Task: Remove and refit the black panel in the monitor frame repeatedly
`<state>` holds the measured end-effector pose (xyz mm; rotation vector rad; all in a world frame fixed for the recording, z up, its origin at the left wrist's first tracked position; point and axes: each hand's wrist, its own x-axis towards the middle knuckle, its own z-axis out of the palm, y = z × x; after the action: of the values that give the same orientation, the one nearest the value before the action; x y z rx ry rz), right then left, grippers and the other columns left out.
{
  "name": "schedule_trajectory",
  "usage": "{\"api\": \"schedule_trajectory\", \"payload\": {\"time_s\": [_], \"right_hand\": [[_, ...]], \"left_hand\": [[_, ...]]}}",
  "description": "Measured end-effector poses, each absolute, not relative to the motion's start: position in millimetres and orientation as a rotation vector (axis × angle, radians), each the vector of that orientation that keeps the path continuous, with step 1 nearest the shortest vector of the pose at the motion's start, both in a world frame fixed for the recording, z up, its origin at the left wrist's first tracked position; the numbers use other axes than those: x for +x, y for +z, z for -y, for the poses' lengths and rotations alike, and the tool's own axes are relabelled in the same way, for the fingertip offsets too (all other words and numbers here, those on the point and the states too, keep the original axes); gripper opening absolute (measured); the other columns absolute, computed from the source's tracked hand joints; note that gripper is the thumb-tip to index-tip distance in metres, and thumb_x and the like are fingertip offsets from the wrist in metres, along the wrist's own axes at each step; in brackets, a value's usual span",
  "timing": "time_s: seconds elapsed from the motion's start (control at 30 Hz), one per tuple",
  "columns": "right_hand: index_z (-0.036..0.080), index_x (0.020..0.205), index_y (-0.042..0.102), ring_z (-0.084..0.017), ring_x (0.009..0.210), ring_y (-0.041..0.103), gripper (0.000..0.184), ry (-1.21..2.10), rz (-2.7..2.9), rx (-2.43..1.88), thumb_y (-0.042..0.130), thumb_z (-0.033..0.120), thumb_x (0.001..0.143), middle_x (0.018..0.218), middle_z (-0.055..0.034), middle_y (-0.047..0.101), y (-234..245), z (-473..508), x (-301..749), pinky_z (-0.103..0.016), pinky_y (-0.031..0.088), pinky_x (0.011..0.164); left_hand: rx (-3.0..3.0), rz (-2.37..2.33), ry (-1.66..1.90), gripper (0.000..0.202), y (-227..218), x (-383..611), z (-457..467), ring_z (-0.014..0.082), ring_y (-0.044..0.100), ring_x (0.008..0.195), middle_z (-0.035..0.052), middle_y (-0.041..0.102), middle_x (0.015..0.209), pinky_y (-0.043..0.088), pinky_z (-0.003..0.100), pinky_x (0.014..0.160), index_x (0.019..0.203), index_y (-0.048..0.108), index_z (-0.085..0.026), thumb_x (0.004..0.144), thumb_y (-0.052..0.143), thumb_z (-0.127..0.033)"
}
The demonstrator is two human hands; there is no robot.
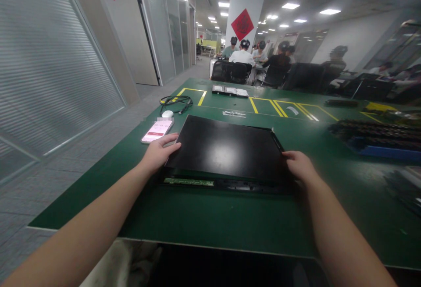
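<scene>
A black, glossy display panel (226, 147) lies over a dark frame in the middle of the green table, reflecting a light. My left hand (162, 150) grips its left edge, the thumb on the upper face. At the opposite edge, my right hand (301, 164) pinches the panel's side, with some fingers hidden underneath. A narrow green circuit board (188, 182) shows along the near side, below the panel's front edge. Just beyond my left hand lies a phone (158, 130) with a lit pinkish screen.
A white mouse (167, 114) and a coiled black cable (176, 103) lie at the far left of the green table (210, 221). A dark tray (229, 90) with pale parts sits farther back. A blue tray (384, 152) with dark parts is on the right. People sit in the background.
</scene>
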<state>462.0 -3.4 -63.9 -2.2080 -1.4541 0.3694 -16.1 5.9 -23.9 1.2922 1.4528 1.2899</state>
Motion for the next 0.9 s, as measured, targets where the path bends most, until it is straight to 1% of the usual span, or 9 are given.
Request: {"api": "schedule_trajectory", "payload": {"time_s": [0.07,0.13,0.27,0.33,0.43,0.53,0.7,0.9], "right_hand": [[0.016,0.114,0.079,-0.026,0.101,0.072,0.05,0.392,1.437,-2.198,0.056,0.007,0.07,0.107,-0.0124,0.078,-64.9,3.3,463.6,-0.035,0.053,0.095],[0.015,0.115,0.078,-0.026,0.098,0.073,0.05,0.439,1.427,-2.19,0.057,0.008,0.071,0.106,-0.0126,0.078,-66.1,3.1,465.5,-0.035,0.054,0.093],[0.017,0.113,0.079,-0.026,0.095,0.073,0.045,0.491,1.459,-2.117,0.06,0.014,0.073,0.098,-0.0117,0.079,-68.3,2.4,468.4,-0.035,0.055,0.088],[0.017,0.11,0.08,-0.026,0.095,0.073,0.041,0.477,1.485,-2.087,0.063,0.016,0.073,0.095,-0.0115,0.078,-68.3,2.0,468.6,-0.035,0.055,0.087],[0.017,0.108,0.08,-0.026,0.095,0.072,0.039,0.439,1.493,-2.1,0.064,0.017,0.072,0.096,-0.0119,0.078,-67.1,1.9,468.0,-0.035,0.055,0.088],[0.017,0.108,0.08,-0.026,0.095,0.072,0.04,0.423,1.495,-2.109,0.064,0.016,0.071,0.098,-0.011,0.078,-66.2,2.1,467.9,-0.034,0.054,0.089],[0.017,0.109,0.08,-0.026,0.097,0.072,0.04,0.458,1.498,-2.093,0.062,0.015,0.072,0.096,-0.0114,0.078,-67.0,1.5,469.1,-0.034,0.054,0.088],[0.017,0.11,0.08,-0.027,0.099,0.071,0.042,0.453,1.482,-2.114,0.061,0.015,0.073,0.1,-0.0119,0.078,-67.4,2.3,468.6,-0.034,0.054,0.088]], "left_hand": [[1.34,-1.499,1.287,0.033,-25.8,-18.2,-7.6,0.0385,0.06,0.131,0.0133,0.07,0.138,0.05,0.047,0.107,0.09,0.082,-0.02,0.059,0.088,-0.031],[1.367,-1.526,1.258,0.03,-27.8,-19.5,-9.0,0.0382,0.059,0.132,0.0144,0.066,0.142,0.05,0.046,0.107,0.087,0.081,-0.02,0.059,0.087,-0.03],[1.434,-1.541,1.198,0.034,-33.1,-21.8,-11.6,0.0377,0.059,0.131,0.0169,0.066,0.14,0.045,0.048,0.112,0.086,0.081,-0.018,0.058,0.086,-0.035],[1.46,-1.54,1.176,0.036,-36.1,-23.3,-13.3,0.0377,0.06,0.13,0.016,0.067,0.139,0.044,0.049,0.113,0.086,0.081,-0.018,0.056,0.087,-0.038],[1.508,-1.544,1.146,0.04,-40.2,-25.9,-16.1,0.038,0.059,0.13,0.0149,0.066,0.139,0.045,0.05,0.112,0.087,0.082,-0.019,0.055,0.087,-0.043],[1.586,-1.573,1.093,0.04,-43.1,-28.3,-18.8,0.0386,0.059,0.129,0.0146,0.066,0.138,0.047,0.051,0.11,0.089,0.082,-0.019,0.058,0.084,-0.045],[1.718,-1.62,1.004,0.037,-46.4,-31.4,-21.3,0.0398,0.06,0.127,0.0166,0.064,0.136,0.049,0.05,0.108,0.088,0.08,-0.019,0.062,0.08,-0.045],[1.839,-1.656,0.901,0.039,-48.3,-32.9,-22.4,0.0399,0.06,0.127,0.0188,0.061,0.14,0.049,0.05,0.108,0.096,0.079,-0.017,0.069,0.072,-0.045]]}}
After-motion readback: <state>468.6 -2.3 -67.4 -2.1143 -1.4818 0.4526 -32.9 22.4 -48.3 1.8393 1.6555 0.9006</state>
